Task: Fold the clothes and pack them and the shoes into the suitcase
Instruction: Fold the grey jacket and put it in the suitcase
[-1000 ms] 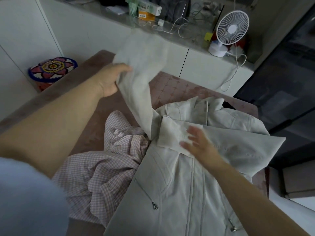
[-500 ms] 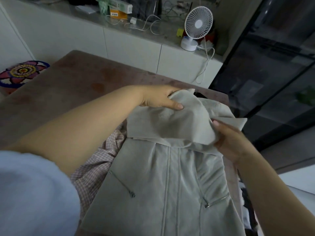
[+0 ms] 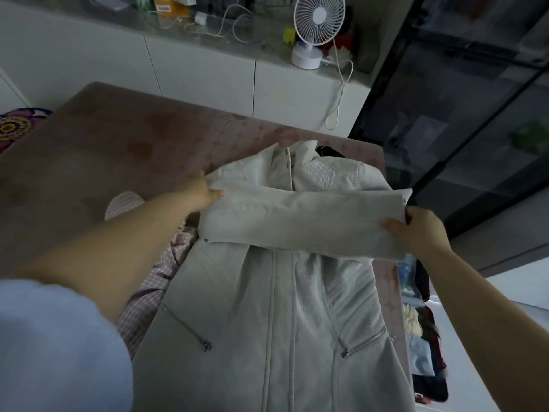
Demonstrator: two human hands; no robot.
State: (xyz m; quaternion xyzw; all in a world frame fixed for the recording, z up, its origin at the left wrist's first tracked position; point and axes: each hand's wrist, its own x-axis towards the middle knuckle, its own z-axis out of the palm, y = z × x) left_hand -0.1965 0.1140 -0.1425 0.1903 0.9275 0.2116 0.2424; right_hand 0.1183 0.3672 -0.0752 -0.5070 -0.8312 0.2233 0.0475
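A pale grey zip jacket (image 3: 285, 316) lies face up on the pink-covered bed (image 3: 124, 150), collar at the far end. One sleeve (image 3: 300, 221) is stretched flat across its chest. My left hand (image 3: 202, 191) pinches the sleeve's shoulder end at the jacket's left edge. My right hand (image 3: 421, 230) grips the cuff end past the jacket's right edge. A pink checked garment (image 3: 154, 281) lies crumpled beneath the jacket's left side. The open suitcase (image 3: 421, 337) shows at the right of the bed, holding packed items.
A white cabinet (image 3: 208, 66) runs along the far side, with a white desk fan (image 3: 315, 28), cables and boxes on top. Dark glass doors (image 3: 463, 114) stand at the right. A patterned round cushion (image 3: 17, 126) sits at the far left.
The sleeve, held up by my left hand a second ago, now lies flat across the jacket. My hands have moved apart to its two ends. The view has shifted right.
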